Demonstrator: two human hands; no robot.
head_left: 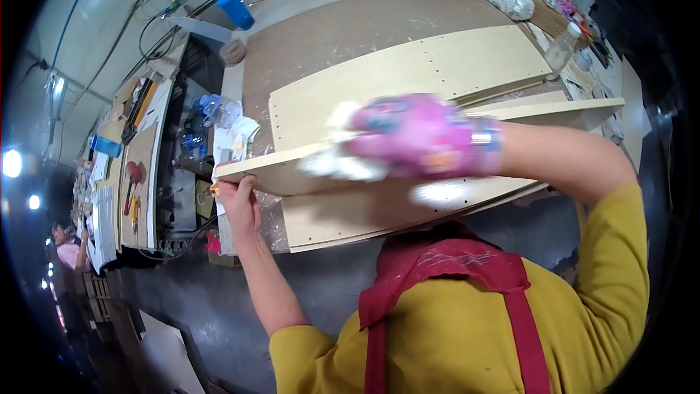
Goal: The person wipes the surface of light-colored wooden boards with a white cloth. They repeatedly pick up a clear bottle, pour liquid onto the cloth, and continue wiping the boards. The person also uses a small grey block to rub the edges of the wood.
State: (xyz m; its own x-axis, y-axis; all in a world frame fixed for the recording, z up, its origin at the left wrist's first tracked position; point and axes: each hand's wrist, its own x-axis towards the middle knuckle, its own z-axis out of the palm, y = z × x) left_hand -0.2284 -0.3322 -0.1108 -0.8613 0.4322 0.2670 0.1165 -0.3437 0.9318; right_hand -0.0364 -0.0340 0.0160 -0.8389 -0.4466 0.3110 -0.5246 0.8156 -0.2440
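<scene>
- Fingers of your left hand (242, 210) pinch the tilted board (281, 179) near the bench's (328, 25) near-left corner.
- Your gloved right hand (423, 138), blurred, grips white cloth (357, 166) at its face.
- Wiping appears unfinished; whether the flat boards (343, 219) are done can't be told.

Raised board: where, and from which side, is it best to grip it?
Probably the board by its left end, from below left: it is thin enough to clasp there, as the left hand does; the right hand and white cloth cover its middle.
</scene>
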